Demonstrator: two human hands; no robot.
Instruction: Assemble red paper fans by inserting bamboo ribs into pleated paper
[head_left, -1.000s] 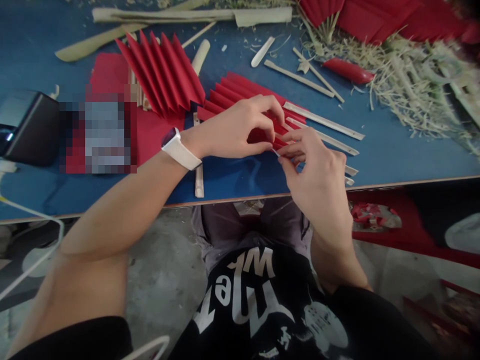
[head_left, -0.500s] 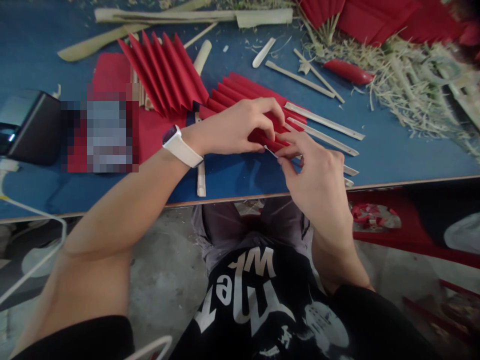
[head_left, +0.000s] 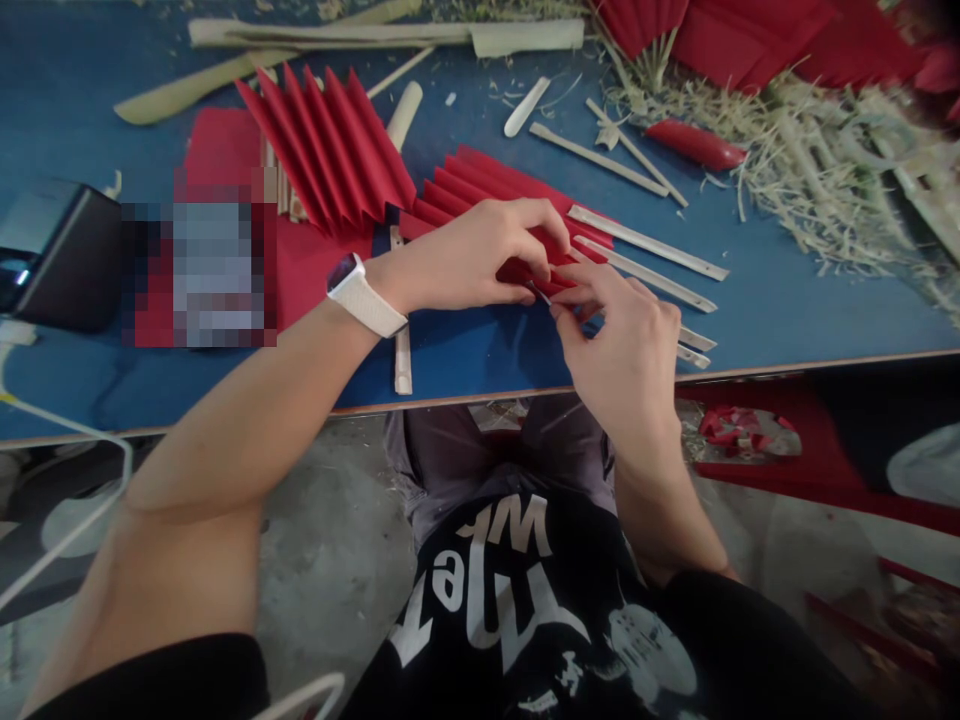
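Note:
A pleated red paper (head_left: 480, 180) lies on the blue table, with several pale flat sticks (head_left: 649, 240) jutting from its right side. My left hand (head_left: 495, 250), with a white-banded watch at the wrist, is curled over the paper, fingertips gripping a fold. Close to its right, my right hand (head_left: 622, 330) pinches a thin pale stick (head_left: 541, 294) at the paper's near edge. The stick's far part is hidden in the fold. Another pale stick (head_left: 403, 360) lies below my left wrist.
A second pleated red sheet (head_left: 337, 150) stands at the upper left, by flat red paper. A black device (head_left: 67, 255) sits far left. Across the back lie bamboo strips (head_left: 390, 34), shavings (head_left: 810, 190) and a red-handled tool (head_left: 697, 144). The table edge (head_left: 450, 400) runs near my lap.
My right hand has shifted slightly left, and less of the thin stick shows between the hands. The left hand has stayed in nearly the same place.

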